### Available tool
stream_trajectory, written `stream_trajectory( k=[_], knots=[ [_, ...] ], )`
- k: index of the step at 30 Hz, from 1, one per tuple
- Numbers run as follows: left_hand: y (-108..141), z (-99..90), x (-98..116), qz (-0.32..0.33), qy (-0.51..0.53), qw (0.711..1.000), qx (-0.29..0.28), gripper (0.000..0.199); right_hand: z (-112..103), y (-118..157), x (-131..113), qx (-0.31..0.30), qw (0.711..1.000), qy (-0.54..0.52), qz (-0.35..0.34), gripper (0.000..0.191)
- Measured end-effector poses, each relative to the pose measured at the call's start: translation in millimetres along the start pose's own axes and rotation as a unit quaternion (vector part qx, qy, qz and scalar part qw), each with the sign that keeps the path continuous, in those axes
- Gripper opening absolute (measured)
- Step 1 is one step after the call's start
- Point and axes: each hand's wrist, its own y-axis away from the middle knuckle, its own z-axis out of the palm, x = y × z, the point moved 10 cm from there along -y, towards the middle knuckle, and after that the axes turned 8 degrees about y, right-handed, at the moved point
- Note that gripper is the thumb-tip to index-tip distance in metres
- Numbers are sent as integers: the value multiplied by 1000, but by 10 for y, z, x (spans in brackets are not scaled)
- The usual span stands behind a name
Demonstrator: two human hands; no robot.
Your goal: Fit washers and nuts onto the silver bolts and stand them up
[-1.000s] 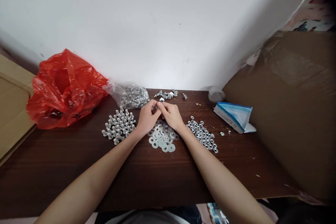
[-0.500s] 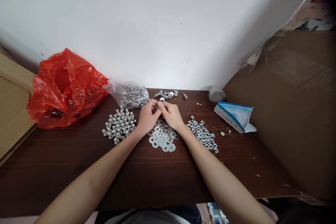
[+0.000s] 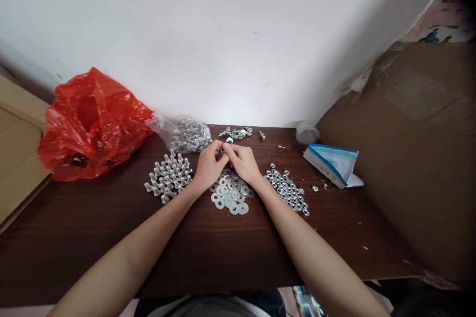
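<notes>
My left hand and my right hand meet at the fingertips above the far edge of a pile of flat washers. Both are closed around a small metal piece, whose shiny round end shows above the fingers; the rest of it is hidden. Left of my left hand, bolts stand in a group, mostly upright. Beyond my right wrist lies a spread of nuts. Just behind the hands sits a small heap of bolts with parts on them, with one separate bolt to its right.
A clear bag of metal parts lies at the back, beside a red plastic bag. At the right are a clear round container, a blue and white packet and a large cardboard box. Another box stands left.
</notes>
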Motion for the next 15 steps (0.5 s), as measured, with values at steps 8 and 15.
stream_trajectory(
  k=[8, 15],
  knots=[
    [1, -13, 9, 1, 15, 1000, 5, 4, 4, 17, 37, -3, 1000, 4, 18, 47],
    [-7, -15, 2, -2, 13, 1000, 11, 4, 13, 6, 36, -4, 1000, 10, 11, 42]
  ],
)
